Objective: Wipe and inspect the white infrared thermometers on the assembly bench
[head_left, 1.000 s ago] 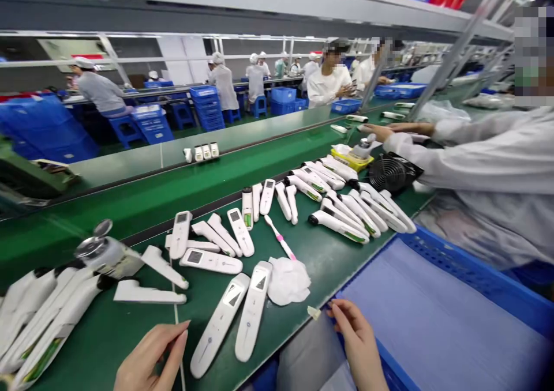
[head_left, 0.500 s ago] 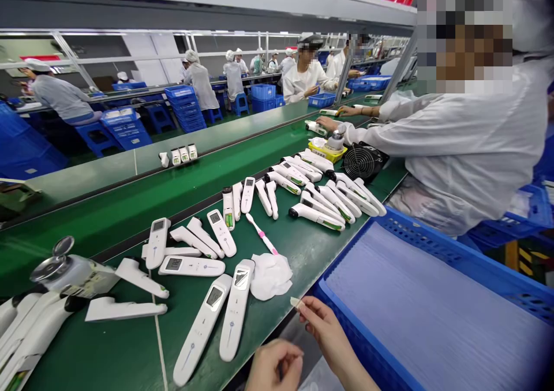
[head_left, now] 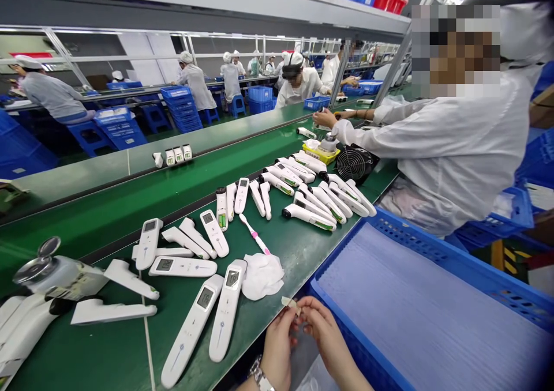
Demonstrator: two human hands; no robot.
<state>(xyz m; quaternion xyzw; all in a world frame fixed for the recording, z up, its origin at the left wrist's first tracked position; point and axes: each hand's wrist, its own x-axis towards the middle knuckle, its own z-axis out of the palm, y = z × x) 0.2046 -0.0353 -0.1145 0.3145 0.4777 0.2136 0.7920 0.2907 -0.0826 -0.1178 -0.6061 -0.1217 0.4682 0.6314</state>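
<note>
Over the bench's front edge, my left hand (head_left: 279, 336) and my right hand (head_left: 319, 322) meet, fingertips pinched together. Between them is a small pale, translucent piece (head_left: 289, 304), thin and soft-looking; its exact kind is unclear. Just beyond lies a crumpled white cloth (head_left: 262, 275), with a pink-and-white toothbrush (head_left: 255, 235) behind it. Two white handheld thermometers lie screen up to the left, the nearer-to-hand thermometer (head_left: 227, 313) leaning against the other thermometer (head_left: 190, 333). Several more thermometers (head_left: 184, 266) are spread behind them.
A large blue crate (head_left: 329, 290) stands at my right. Rows of thermometers with exposed green battery ends (head_left: 309, 215) lie toward a black fan (head_left: 351, 163). A metal-lidded bottle (head_left: 54, 275) stands left. A co-worker (head_left: 459, 137) sits at the right, beside the green conveyor belt (head_left: 99, 192).
My left hand has come up and right to meet my right hand at the small pale piece, which my right hand held alone before. The view has shifted slightly.
</note>
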